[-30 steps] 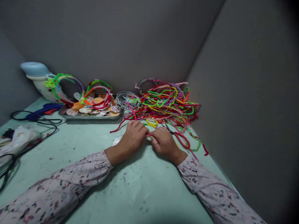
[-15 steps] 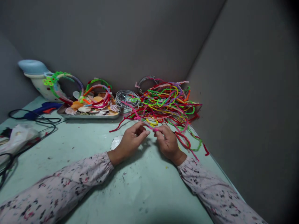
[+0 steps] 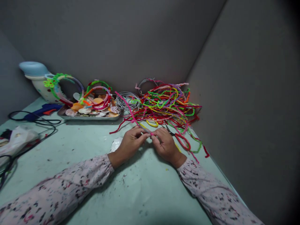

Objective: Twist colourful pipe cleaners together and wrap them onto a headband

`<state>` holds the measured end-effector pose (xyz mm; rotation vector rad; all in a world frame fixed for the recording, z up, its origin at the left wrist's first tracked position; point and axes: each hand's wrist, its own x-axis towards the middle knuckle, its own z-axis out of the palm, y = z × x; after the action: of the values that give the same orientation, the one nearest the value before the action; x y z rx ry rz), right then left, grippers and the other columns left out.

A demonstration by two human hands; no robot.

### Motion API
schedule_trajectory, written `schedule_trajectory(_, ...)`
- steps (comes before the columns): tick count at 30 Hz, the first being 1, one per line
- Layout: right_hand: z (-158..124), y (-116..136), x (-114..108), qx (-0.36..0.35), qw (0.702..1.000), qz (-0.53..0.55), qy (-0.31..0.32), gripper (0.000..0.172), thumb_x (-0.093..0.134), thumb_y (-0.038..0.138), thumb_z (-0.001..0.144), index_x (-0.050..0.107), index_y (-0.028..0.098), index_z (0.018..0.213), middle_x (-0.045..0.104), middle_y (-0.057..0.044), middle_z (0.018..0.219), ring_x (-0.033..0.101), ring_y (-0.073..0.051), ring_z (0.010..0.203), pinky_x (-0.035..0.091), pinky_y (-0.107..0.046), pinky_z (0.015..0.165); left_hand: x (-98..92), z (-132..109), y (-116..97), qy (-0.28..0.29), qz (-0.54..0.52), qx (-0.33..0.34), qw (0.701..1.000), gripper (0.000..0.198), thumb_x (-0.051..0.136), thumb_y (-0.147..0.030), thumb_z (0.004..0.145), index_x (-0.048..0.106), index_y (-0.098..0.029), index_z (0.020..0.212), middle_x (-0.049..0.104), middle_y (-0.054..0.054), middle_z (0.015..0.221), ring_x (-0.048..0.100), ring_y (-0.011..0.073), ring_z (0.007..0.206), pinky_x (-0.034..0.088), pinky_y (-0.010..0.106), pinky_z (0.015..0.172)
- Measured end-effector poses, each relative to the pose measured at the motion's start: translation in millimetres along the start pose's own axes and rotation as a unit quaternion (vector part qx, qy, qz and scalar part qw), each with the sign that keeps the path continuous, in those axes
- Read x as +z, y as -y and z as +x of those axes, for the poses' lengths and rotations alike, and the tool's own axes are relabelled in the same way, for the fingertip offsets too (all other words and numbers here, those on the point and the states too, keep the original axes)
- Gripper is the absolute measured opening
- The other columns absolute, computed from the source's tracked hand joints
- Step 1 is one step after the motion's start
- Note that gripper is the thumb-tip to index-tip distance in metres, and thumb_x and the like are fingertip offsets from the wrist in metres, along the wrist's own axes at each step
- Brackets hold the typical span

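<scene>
My left hand [image 3: 130, 142] and my right hand [image 3: 165, 143] meet fingertip to fingertip on the pale green table [image 3: 140, 187]. Both are pinched on a pink pipe cleaner [image 3: 127, 105], whose free end slants up and to the left from my fingers. Just behind my hands lies a tangled heap of coloured pipe cleaners [image 3: 167, 104]. Red-handled scissors [image 3: 181, 140] rest beside my right hand. A small white scrap [image 3: 116, 143] lies beside my left wrist.
A metal tray [image 3: 90, 117] of shells and pipe-cleaner hoops stands at the back left, with coiled silver wire [image 3: 127, 99] beside it. Farther left are a blue glue gun [image 3: 41, 111], black cables [image 3: 30, 128], a plastic bag [image 3: 17, 139] and a white-and-blue container [image 3: 38, 78]. Grey walls close in behind and right.
My hands lifted slightly apart, then closed together again. The pink pipe cleaner's free end has swung up and to the left.
</scene>
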<state>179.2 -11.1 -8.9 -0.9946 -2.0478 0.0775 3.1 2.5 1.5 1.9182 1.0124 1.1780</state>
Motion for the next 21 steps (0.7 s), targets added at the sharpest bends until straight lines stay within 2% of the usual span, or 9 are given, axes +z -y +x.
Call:
schedule_trajectory(5, -1.1, -1.1, 0.2, -0.012, 1.000, -0.004, 0.020, 0.014, 0.045, 0.021, 0.090, 0.057, 0.021, 0.084, 0.059, -0.004, 0.076, 0.052, -0.020, 0.077, 0.041, -0.036, 0.074, -0.5, -2.2, 1.6, -0.017, 0.084, 0.031, 0.996, 0.019, 0.060, -0.027, 0.084, 0.062, -0.017, 0.068, 0.058, 0.000, 0.065, 0.052, 0.0142, 0.067, 0.042, 0.028, 0.063)
schedule_trajectory(11, -1.9, -0.7, 1.8, -0.030, 0.998, -0.042, 0.031, 0.016, 0.045, 0.022, 0.090, 0.057, 0.020, 0.080, 0.057, -0.004, 0.073, 0.050, -0.020, 0.077, 0.037, -0.035, 0.072, -0.9, -4.6, -6.0, -0.022, 0.066, 0.047, 0.996, 0.015, 0.056, -0.020, 0.083, 0.058, -0.016, 0.069, 0.058, 0.002, 0.076, 0.053, 0.0144, 0.073, 0.044, 0.027, 0.065)
schedule_trajectory(21, -0.9, 1.6, 1.1, -0.061, 0.990, -0.125, 0.029, 0.015, 0.046, 0.022, 0.089, 0.057, 0.020, 0.080, 0.057, -0.004, 0.072, 0.049, -0.020, 0.076, 0.036, -0.036, 0.073, 1.2, -3.6, -3.6, -0.027, 0.109, 0.022, 0.993, 0.016, 0.057, -0.020, 0.082, 0.055, -0.016, 0.067, 0.056, 0.002, 0.072, 0.051, 0.0141, 0.068, 0.041, 0.028, 0.062)
